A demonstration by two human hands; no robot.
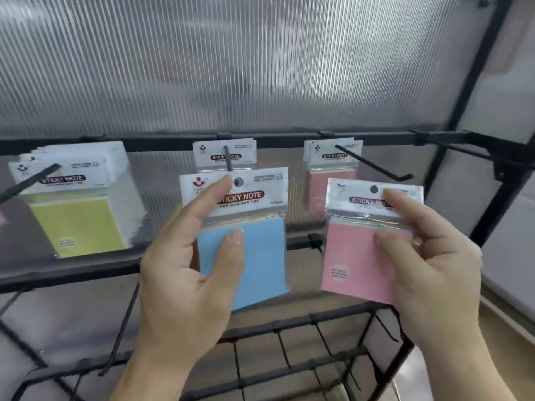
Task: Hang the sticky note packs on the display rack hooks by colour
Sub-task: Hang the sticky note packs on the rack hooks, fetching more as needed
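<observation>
My left hand [185, 267] holds a blue sticky note pack [260, 256] upright, its hang hole just below the tip of the middle hook [228, 162]. Another pack [224, 154] hangs on that hook behind it, with its colour hidden. My right hand [428, 256] grips a pink sticky note pack [353, 261] in front of and below the right hook [373, 164], where pink packs [321, 186] hang. A thick bunch of yellow packs [78, 224] hangs on the left hook [31, 180].
The black rack bar [283, 138] carries the hooks in front of a ribbed translucent panel [231, 68]. An empty hook [463, 153] sticks out at far right. Lower rails with several bare hooks [321, 340] run below my hands. The rack's black upright [474, 82] stands at right.
</observation>
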